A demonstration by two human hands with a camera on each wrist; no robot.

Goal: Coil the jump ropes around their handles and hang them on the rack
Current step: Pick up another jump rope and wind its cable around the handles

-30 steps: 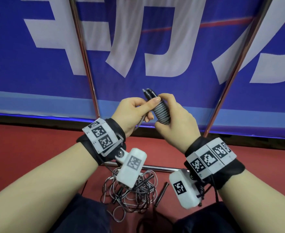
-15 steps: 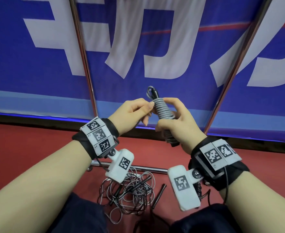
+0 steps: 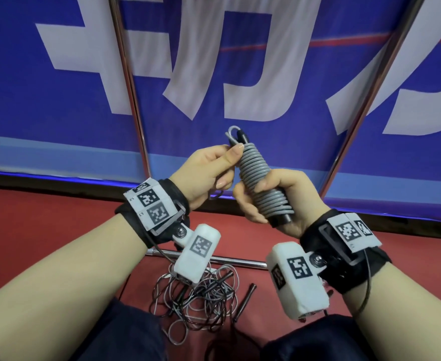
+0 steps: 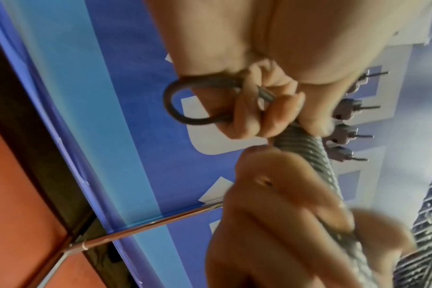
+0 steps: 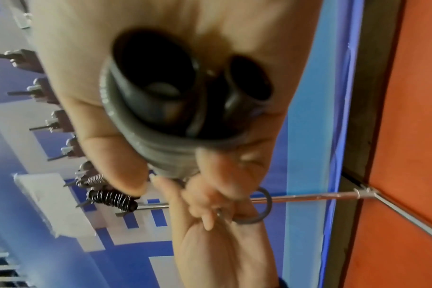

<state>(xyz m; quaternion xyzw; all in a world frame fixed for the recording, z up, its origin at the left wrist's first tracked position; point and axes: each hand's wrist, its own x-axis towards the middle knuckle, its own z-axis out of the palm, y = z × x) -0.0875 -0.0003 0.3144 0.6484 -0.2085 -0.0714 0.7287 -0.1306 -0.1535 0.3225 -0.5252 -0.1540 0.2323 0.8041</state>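
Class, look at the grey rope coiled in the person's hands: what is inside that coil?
Two black handles sit side by side inside the grey rope coil; their butt ends show below it. The right hand grips the coil, so the handles' middles are hidden.

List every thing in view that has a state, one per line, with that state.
grey jump rope: coiled around its two black handles, a short loop left free at the top.
right hand: grips the coiled bundle.
left hand: pinches the rope's free loop.
loose ropes: tangled on the floor.
wound rope: hanging on rack.
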